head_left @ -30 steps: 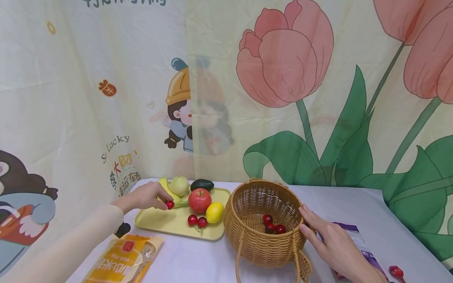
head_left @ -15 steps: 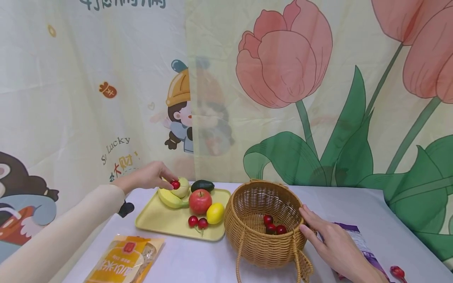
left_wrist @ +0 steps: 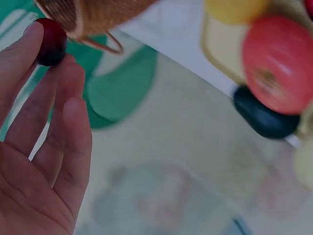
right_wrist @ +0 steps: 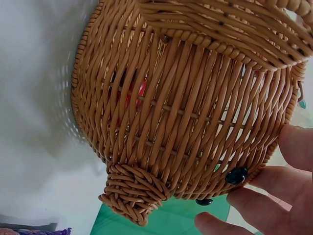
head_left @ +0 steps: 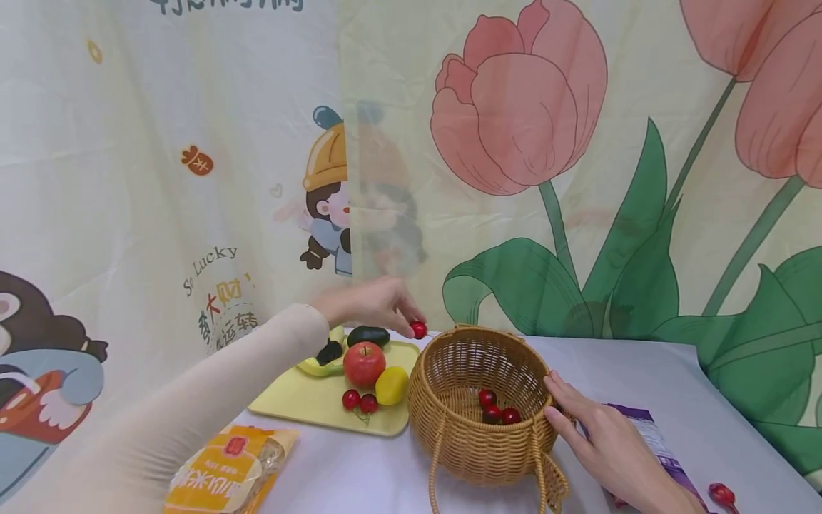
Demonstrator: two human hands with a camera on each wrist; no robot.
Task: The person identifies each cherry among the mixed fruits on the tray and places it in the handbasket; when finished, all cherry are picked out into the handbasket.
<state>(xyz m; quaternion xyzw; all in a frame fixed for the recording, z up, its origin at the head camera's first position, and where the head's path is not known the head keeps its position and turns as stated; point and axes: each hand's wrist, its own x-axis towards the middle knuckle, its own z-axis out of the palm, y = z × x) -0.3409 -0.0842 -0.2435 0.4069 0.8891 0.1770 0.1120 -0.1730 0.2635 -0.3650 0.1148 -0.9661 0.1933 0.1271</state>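
Between the thumb and fingertips of my left hand [head_left: 379,303] is a dark red cherry [head_left: 419,329], pinched just above and left of the basket's far rim. The left wrist view shows this cherry [left_wrist: 51,41] close up at the fingertips. The round wicker basket [head_left: 481,457] is uncovered, with a few dark red cherries [head_left: 491,415] at its bottom. My right hand [head_left: 606,442] rests against the basket's right side, fingers fairly straight. In the right wrist view, its fingertips [right_wrist: 261,205] touch the weave beside small black beads.
Left of the basket, a yellow tray [head_left: 295,403] bears an apple [head_left: 364,365], a lemon [head_left: 392,386], an avocado [head_left: 369,336], a partly hidden banana [head_left: 315,368] and two cherries [head_left: 351,399]. An orange food packet [head_left: 221,471] lies in front; a purple packet [head_left: 661,453] lies right.
My left hand has lifted the cherry from above the tray's left part and carried it right, close to the basket. The right hand stays at the basket.
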